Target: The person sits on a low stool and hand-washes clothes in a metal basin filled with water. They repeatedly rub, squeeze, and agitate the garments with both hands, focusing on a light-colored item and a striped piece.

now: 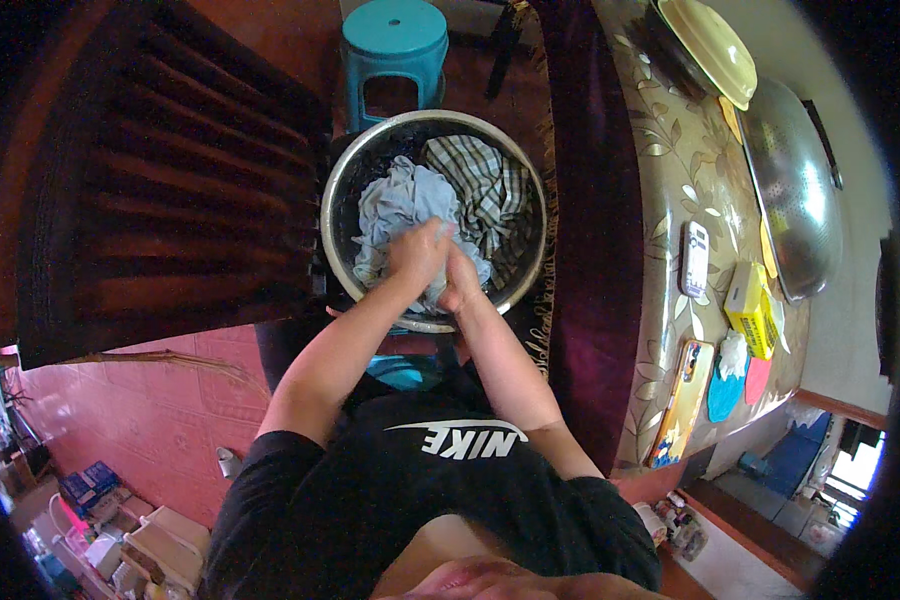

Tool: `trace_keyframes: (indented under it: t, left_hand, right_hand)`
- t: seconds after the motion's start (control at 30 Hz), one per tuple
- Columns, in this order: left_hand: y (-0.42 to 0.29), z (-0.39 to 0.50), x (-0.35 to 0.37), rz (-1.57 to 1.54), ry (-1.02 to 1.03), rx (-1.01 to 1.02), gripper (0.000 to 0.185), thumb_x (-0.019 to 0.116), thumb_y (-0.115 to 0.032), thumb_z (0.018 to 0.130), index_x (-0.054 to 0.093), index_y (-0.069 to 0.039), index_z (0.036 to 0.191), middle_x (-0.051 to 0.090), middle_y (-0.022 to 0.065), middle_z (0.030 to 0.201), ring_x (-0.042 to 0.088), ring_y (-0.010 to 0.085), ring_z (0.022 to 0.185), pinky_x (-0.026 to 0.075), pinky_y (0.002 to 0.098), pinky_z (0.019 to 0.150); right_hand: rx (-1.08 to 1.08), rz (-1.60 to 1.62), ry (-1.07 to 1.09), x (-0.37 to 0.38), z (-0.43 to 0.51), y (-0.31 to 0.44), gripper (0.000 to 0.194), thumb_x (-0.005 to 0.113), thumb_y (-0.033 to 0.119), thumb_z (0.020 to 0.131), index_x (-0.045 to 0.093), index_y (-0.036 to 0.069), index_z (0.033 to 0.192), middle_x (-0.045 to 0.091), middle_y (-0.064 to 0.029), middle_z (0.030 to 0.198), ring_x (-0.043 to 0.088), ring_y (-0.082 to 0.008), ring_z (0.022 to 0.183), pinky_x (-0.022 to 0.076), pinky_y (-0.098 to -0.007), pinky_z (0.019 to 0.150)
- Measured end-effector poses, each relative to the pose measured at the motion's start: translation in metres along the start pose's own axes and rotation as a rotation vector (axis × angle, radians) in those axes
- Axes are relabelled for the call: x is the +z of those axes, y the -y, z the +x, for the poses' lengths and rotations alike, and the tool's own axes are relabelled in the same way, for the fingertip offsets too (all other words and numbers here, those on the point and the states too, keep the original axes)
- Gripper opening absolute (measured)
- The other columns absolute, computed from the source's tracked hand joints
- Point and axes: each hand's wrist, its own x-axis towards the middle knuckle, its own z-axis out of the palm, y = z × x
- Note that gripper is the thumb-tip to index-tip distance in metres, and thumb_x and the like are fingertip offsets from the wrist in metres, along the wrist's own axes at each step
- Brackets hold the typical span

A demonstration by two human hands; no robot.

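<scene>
A round metal basin [328, 217] stands before me with cloth in it. My left hand [418, 253] and my right hand [459, 279] come together over its near half, both gripping a crumpled light blue cloth [409, 196]. Slight blur lies over the hands, and the cloth hides parts of the fingers. A green, white and dark checked cloth [476, 176] lies bunched at the basin's far right side. The inner wall of the basin looks dark.
A turquoise plastic stool [394, 30] stands beyond the basin. Dark slatted wooden furniture [195, 187] is at the left. On the right, a table with a floral cover [660, 187] holds two phones [694, 259], a yellow box [747, 300] and a perforated metal bowl [791, 187].
</scene>
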Motion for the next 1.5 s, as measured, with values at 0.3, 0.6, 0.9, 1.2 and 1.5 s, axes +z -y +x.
trace_keyframes:
  t: [0.3,0.6,0.9,1.2,1.5]
  left_hand:
    - [0.041,0.034,-0.003,-0.453,0.121,0.089,0.047,0.06,-0.039,0.075,0.054,0.0,0.1,0.058,0.0175,0.094,0.056,0.0281,0.086,0.042,0.0347,0.076]
    - [0.068,0.043,-0.032,-0.695,0.147,0.051,0.042,0.053,-0.034,0.082,0.053,0.003,0.103,0.057,0.0096,0.095,0.051,0.0165,0.09,0.039,0.0288,0.079]
    - [0.059,0.027,-0.056,-0.873,0.143,-0.048,0.037,0.05,-0.03,0.084,0.053,0.002,0.103,0.058,0.0089,0.094,0.052,0.0167,0.086,0.039,0.028,0.078]
    - [0.052,0.027,-0.001,0.406,0.409,0.061,0.033,0.038,-0.021,0.082,0.037,-0.011,0.113,0.06,0.018,0.084,0.06,0.0359,0.071,0.045,0.0479,0.062]
    - [0.062,0.035,0.021,0.293,0.326,0.159,0.033,0.038,-0.02,0.083,0.045,-0.011,0.114,0.06,0.0185,0.084,0.06,0.0323,0.075,0.047,0.0413,0.064]
  right_hand:
    - [-0.236,-0.329,0.197,-0.007,0.0,0.032,0.022,0.05,0.028,0.084,0.055,0.006,0.088,0.058,-0.0032,0.076,0.055,-0.0145,0.069,0.0434,-0.0288,0.061]
    - [-0.794,-1.238,-0.142,-0.024,0.004,0.004,0.023,0.062,0.013,0.072,0.051,0.001,0.088,0.053,-0.0113,0.072,0.051,-0.0214,0.067,0.041,-0.0304,0.064]
    - [-0.492,-0.688,0.276,0.008,-0.022,0.092,0.007,0.054,0.006,0.074,0.056,0.002,0.079,0.055,0.0006,0.069,0.049,-0.0072,0.063,0.0379,-0.0208,0.059]
    - [-0.706,-1.681,-0.194,-0.011,0.029,0.027,0.021,0.047,0.013,0.075,0.048,0.001,0.093,0.057,-0.0236,0.081,0.055,-0.039,0.075,0.044,-0.0459,0.067]
    - [-0.8,-1.606,-0.143,-0.029,0.048,0.011,0.024,0.055,0.01,0.074,0.051,0.002,0.096,0.058,-0.0217,0.081,0.056,-0.0345,0.074,0.0452,-0.0392,0.067]
